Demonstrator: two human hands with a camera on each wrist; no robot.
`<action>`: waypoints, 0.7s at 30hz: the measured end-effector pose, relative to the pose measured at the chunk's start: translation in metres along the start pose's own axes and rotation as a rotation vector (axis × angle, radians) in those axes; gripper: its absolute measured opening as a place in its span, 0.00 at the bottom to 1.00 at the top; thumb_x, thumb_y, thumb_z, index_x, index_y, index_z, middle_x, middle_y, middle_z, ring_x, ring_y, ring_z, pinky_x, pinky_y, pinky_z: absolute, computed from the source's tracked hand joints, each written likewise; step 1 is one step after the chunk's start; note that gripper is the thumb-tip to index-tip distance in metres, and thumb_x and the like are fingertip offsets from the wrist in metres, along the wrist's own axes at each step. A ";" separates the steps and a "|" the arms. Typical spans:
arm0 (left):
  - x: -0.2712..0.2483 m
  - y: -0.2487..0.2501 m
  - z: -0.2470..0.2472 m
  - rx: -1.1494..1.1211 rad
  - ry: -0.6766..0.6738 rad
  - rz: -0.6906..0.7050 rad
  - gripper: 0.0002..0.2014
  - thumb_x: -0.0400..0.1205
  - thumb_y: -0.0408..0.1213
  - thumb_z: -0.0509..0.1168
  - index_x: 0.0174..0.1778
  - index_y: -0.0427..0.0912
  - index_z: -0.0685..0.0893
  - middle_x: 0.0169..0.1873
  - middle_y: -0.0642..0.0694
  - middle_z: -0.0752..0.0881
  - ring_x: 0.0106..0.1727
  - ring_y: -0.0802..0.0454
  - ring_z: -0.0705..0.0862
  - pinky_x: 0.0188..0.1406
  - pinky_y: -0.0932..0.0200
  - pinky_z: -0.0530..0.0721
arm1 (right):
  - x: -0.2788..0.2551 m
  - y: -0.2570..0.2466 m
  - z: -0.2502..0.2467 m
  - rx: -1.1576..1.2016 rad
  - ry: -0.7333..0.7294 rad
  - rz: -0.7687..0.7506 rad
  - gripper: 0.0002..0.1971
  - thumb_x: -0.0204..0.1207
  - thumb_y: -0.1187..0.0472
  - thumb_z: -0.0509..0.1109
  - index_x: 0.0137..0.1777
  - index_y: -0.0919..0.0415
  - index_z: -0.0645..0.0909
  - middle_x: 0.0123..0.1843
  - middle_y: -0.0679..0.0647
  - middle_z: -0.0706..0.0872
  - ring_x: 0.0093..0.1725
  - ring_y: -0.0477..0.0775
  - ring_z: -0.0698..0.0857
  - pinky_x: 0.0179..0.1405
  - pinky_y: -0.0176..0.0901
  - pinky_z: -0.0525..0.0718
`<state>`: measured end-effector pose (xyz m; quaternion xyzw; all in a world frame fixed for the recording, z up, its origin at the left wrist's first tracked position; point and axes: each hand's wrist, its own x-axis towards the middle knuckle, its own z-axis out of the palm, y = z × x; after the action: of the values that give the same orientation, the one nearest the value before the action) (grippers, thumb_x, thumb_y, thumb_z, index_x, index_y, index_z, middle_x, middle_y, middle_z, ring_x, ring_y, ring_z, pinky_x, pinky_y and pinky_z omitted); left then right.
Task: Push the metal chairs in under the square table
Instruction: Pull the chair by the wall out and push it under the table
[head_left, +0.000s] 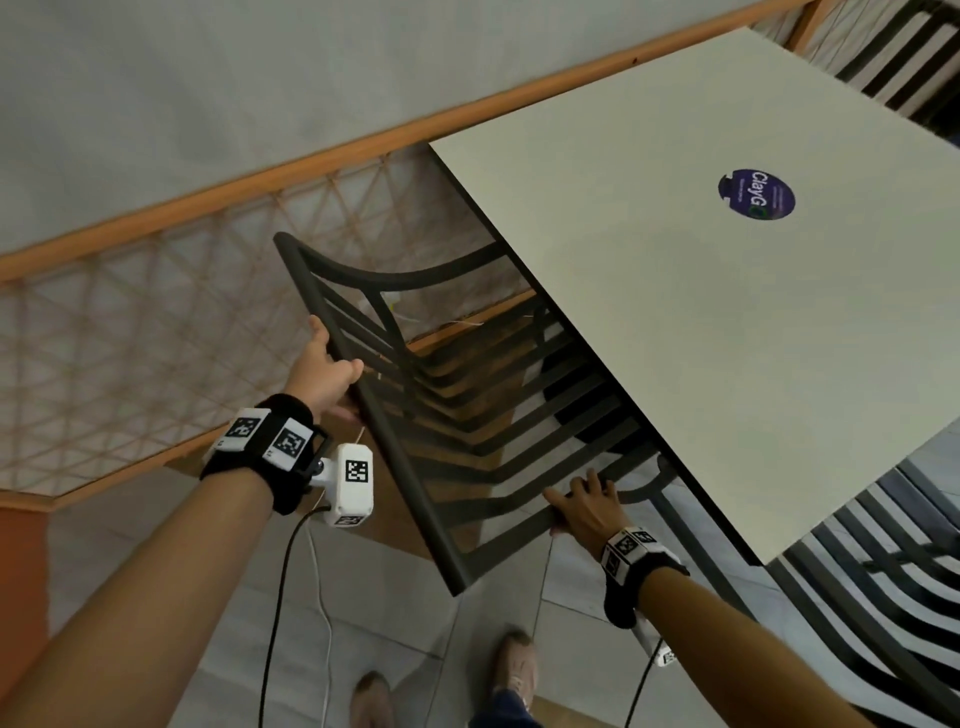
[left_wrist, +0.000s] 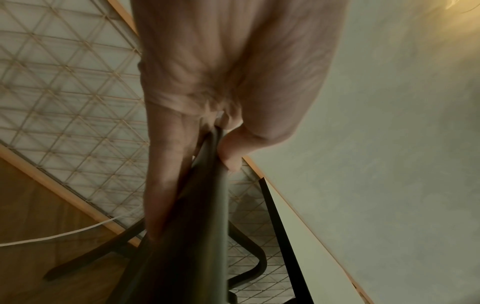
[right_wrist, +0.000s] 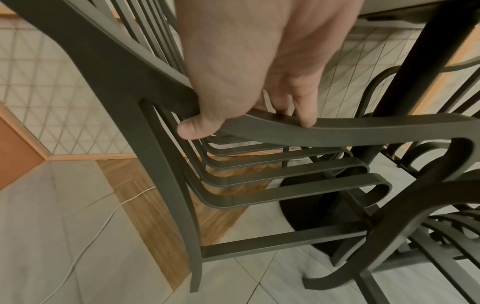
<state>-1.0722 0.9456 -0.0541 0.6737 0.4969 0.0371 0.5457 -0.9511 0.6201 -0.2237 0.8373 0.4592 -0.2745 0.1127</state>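
Chair part-way under table, tight on the right side.
Chair (head_left: 467, 415) seat slats run under the table (head_left: 701, 312) edge; its armrest (right_wrist: 337, 125) sits close below the tabletop, near the black pedestal (right_wrist: 405, 92). A second chair (head_left: 883, 597) stands just beside on the right, its curved arm crowding the first chair's lower rail in the right wrist view. The lattice screen (head_left: 156, 312) closes off the left and far side. Open tiled floor (head_left: 389, 597) behind the chair back, crossed by a white cable (right_wrist: 91, 236).
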 end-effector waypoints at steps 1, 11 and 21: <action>0.000 -0.004 0.001 0.007 -0.002 -0.003 0.40 0.84 0.28 0.59 0.84 0.56 0.43 0.75 0.43 0.75 0.43 0.52 0.85 0.29 0.49 0.89 | -0.002 0.000 0.003 0.000 -0.011 -0.001 0.32 0.77 0.42 0.64 0.77 0.44 0.55 0.77 0.67 0.64 0.78 0.74 0.56 0.75 0.75 0.59; 0.010 -0.006 0.000 0.001 -0.015 0.025 0.37 0.83 0.30 0.61 0.83 0.60 0.50 0.76 0.46 0.74 0.58 0.36 0.87 0.46 0.32 0.89 | 0.005 0.004 0.000 0.048 -0.038 -0.013 0.30 0.77 0.42 0.64 0.75 0.45 0.56 0.75 0.66 0.67 0.77 0.74 0.58 0.73 0.75 0.61; -0.033 -0.033 0.025 0.010 -0.008 0.100 0.38 0.78 0.27 0.69 0.82 0.46 0.58 0.62 0.42 0.84 0.57 0.41 0.86 0.61 0.40 0.85 | -0.036 -0.007 -0.004 0.195 0.105 0.051 0.23 0.79 0.47 0.60 0.73 0.47 0.61 0.74 0.62 0.70 0.70 0.68 0.73 0.62 0.65 0.81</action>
<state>-1.0952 0.9014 -0.0736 0.7005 0.4607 0.0592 0.5419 -0.9710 0.6002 -0.1995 0.8690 0.4141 -0.2706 0.0136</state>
